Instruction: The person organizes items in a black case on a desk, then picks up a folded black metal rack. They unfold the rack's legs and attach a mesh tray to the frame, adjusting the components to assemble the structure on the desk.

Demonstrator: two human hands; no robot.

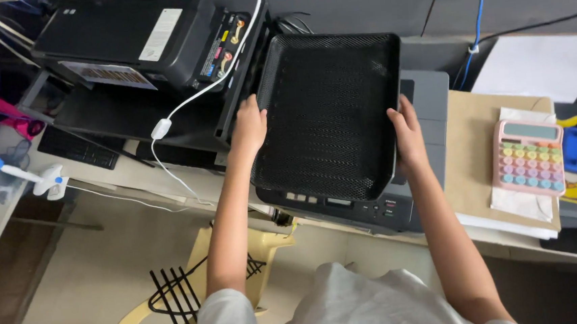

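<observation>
Head view: a black mesh tray (329,112) is gripped on both sides — the left hand (249,127) is clamped on its left rim, the right hand (408,137) on its right rim, fingers curled over the edges. The tray is held tilted just above a grey printer (426,98), covering most of its top. Left of the tray a black printer (137,37) is seen, a white cable (183,108) draped across it. Right of the tray, well apart, a pastel calculator (528,157) is laid on papers.
</observation>
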